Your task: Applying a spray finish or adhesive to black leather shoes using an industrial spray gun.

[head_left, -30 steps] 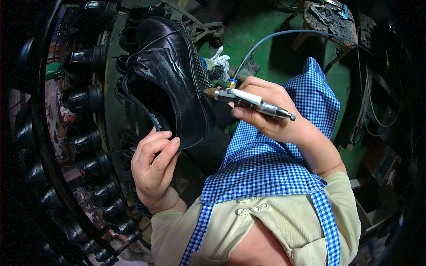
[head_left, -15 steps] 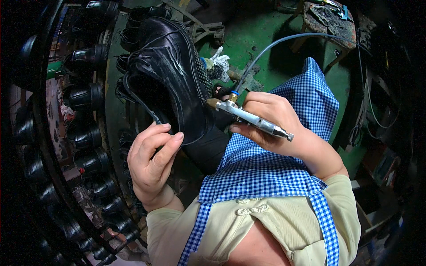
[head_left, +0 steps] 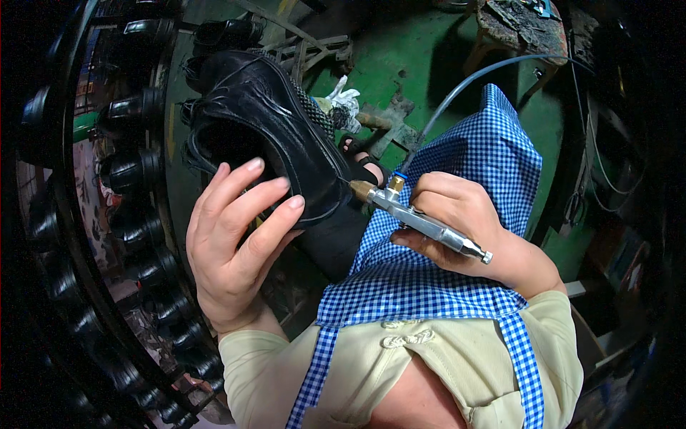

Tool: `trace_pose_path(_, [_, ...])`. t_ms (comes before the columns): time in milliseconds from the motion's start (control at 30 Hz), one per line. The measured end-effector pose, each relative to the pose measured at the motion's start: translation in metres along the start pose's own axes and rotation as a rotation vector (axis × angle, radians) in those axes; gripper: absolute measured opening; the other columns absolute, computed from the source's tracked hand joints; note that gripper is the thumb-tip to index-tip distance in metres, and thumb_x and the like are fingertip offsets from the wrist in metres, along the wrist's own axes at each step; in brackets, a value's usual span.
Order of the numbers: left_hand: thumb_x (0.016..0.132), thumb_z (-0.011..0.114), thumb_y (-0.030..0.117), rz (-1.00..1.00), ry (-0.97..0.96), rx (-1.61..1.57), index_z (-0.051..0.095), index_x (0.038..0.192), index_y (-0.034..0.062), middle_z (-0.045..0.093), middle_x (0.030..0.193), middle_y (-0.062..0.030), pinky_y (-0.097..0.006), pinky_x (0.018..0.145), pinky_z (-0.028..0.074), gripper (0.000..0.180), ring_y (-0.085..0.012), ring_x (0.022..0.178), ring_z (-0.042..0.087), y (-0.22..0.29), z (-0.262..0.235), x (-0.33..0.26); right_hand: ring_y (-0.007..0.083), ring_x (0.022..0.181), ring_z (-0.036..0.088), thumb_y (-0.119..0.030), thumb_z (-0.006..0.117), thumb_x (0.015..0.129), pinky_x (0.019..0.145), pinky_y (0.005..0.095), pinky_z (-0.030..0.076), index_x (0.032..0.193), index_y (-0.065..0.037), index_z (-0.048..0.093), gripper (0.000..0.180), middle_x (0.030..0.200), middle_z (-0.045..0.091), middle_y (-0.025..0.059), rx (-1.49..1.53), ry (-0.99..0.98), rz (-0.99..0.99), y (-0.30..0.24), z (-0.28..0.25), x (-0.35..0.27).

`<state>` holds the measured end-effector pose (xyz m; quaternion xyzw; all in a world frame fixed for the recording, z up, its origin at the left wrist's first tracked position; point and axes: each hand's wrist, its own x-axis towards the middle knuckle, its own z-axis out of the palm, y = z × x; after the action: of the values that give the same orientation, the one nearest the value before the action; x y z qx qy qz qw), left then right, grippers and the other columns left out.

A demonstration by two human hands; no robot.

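A black leather lace-up shoe (head_left: pixel 300 146) lies tilted at the upper left of centre, its toe pointing away and its opening facing me. My left hand (head_left: pixel 239 222) is over the heel end of that opening, fingers spread and slightly curved, the thumb mostly hidden. In my right hand (head_left: pixel 457 222) is a small metal spray gun (head_left: pixel 421 223), wrapped by the fingers. Its brass nozzle (head_left: pixel 361 190) points at the shoe's side near the heel, very close to it. A blue-grey air hose (head_left: pixel 457 89) runs from the gun toward the upper right.
Racks of black shoes (head_left: pixel 136 171) line the left side. A worn stool (head_left: pixel 525 28) carrying tools stands at the upper right. A white glove (head_left: pixel 343 93) is beyond the shoe, above the green floor (head_left: pixel 393 43). My blue checked apron (head_left: pixel 421 286) covers my lap.
The shoe has turned and its toe end shifted left and nearer. My left fingers have spread farther over the opening. The spray gun has moved slightly right and nearer, along the heel.
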<state>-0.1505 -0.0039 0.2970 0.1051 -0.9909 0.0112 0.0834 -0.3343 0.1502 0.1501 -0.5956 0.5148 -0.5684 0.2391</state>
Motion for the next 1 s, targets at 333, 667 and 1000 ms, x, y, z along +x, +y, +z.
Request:
trace_pose_path(333, [0.073, 0.078, 0.013, 0.131, -0.152, -0.186, 0.061, 0.114, 0.0094, 0.067, 0.12, -0.0093, -0.052, 0.102, 0.047, 0.044, -0.0341, 0.122, 0.06, -0.012, 0.0, 0.047, 0.024, 0.06, 0.053, -0.028, 0.082, 0.075, 0.051, 0.0335, 0.043, 0.074, -0.004, 0.057, 0.035, 0.071, 0.053, 0.0101, -0.152, 0.122, -0.003, -0.006, -0.011, -0.001])
trace_pose_path(667, [0.074, 0.077, 0.008, 0.105, -0.107, -0.211, 0.065, 0.118, 0.0153, 0.061, 0.105, -0.0087, -0.052, 0.096, 0.049, 0.046, -0.031, 0.094, 0.064, -0.013, 0.016, 0.08, 0.0238, 0.06, 0.054, -0.02, 0.084, 0.069, 0.05, 0.0344, 0.044, 0.075, -0.006, 0.06, 0.028, 0.068, 0.051, 0.0067, -0.261, 0.218, 0.016, -0.002, -0.024, 0.005])
trace_pose_path(1000, [0.083, 0.073, 0.016, 0.011, -0.022, -0.037, 0.06, 0.117, 0.0118, 0.06, 0.105, -0.0099, -0.039, 0.072, 0.053, 0.036, -0.0326, 0.087, 0.065, -0.016, 0.031, 0.118, 0.027, 0.062, 0.056, -0.015, 0.08, 0.075, 0.054, 0.0375, 0.046, 0.082, -0.004, 0.065, 0.019, 0.068, 0.053, 0.009, -0.362, 0.307, -0.005, 0.012, -0.037, 0.038])
